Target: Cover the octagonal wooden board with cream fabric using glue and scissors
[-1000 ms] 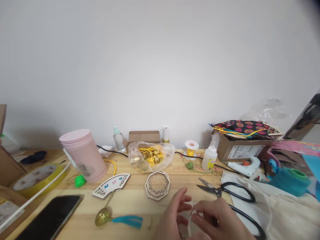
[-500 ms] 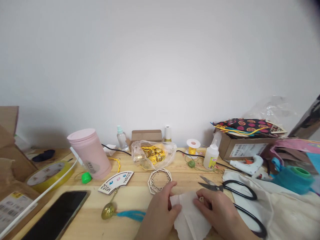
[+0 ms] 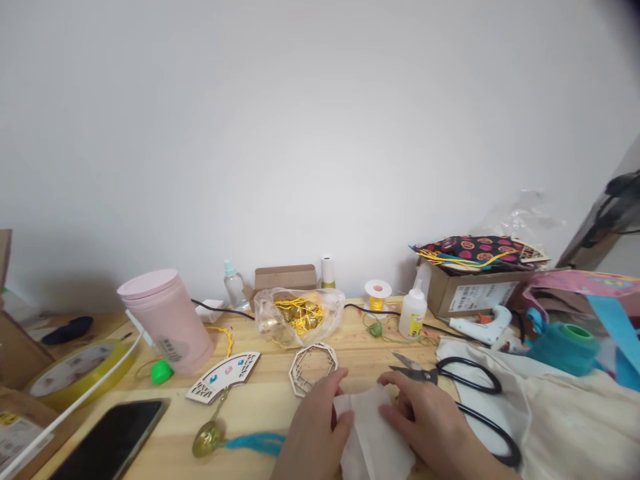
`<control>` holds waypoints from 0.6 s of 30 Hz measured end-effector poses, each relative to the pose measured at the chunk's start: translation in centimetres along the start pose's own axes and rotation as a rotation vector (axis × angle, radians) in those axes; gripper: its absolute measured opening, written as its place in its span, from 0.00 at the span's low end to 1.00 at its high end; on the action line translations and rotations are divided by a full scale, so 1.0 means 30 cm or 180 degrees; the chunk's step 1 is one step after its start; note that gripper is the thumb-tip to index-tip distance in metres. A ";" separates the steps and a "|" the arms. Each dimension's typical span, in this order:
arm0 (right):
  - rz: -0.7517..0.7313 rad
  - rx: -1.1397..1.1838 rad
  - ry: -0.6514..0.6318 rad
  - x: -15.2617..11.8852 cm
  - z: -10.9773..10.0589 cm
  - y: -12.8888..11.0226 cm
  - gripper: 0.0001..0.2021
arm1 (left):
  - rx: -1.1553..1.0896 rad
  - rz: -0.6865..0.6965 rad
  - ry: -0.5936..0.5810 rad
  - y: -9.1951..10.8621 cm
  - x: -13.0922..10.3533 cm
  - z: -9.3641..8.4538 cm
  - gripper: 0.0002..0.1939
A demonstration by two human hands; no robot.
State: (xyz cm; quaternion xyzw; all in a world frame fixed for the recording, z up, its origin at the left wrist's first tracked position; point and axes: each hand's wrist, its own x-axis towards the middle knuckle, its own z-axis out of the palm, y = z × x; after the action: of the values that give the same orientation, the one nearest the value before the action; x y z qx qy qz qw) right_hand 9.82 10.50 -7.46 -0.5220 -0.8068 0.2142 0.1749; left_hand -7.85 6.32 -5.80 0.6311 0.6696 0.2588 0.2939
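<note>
Left hand (image 3: 316,425): thumb and fingers nearly together, gripping the left edge of one white sheet (image 3: 373,433), spread between both hands. Right hand (image 3: 431,421): fingers curled, holding its right edge. Scissors (image 3: 425,375): black-handled, blades parted.

Bears, on the pale wooden table (image 3: 265,410), a phone (image 3: 107,440) and pink tumbler (image 3: 170,327) at left. Carries midway a fan-shaped plaque (image 3: 214,380), a gold ball (image 3: 207,439) with a blue tassel (image 3: 255,443), and an octagonal frame (image 3: 293,375). Holds farther right a white bottle (image 3: 413,313) and scissors (image 3: 424,375) overlapping cream cloth (image 3: 575,420).
</note>
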 end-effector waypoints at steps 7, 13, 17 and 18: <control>0.0223 0.1495 0.1907 0.038 -0.104 0.033 0.15 | -0.0392 0.0032 0.0112 0.005 0.003 -0.003 0.18; 0.0463 0.1189 0.2023 0.203 -0.154 0.156 0.25 | -0.1209 0.1058 -0.0119 0.027 -0.028 0.018 0.11; 0.0386 0.0893 0.1942 0.258 -0.147 0.175 0.17 | -0.1314 0.1361 -0.1060 0.061 -0.046 0.059 0.11; 0.0350 0.0852 0.1959 0.259 -0.151 0.166 0.17 | -0.1270 0.1249 -0.1398 0.073 -0.045 0.080 0.11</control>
State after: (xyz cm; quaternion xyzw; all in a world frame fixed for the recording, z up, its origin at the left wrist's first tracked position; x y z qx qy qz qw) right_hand 12.88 20.16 -5.81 -0.5774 -0.6515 0.1597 0.4654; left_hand -4.58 5.06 -5.80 0.7185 0.3927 0.2942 0.4930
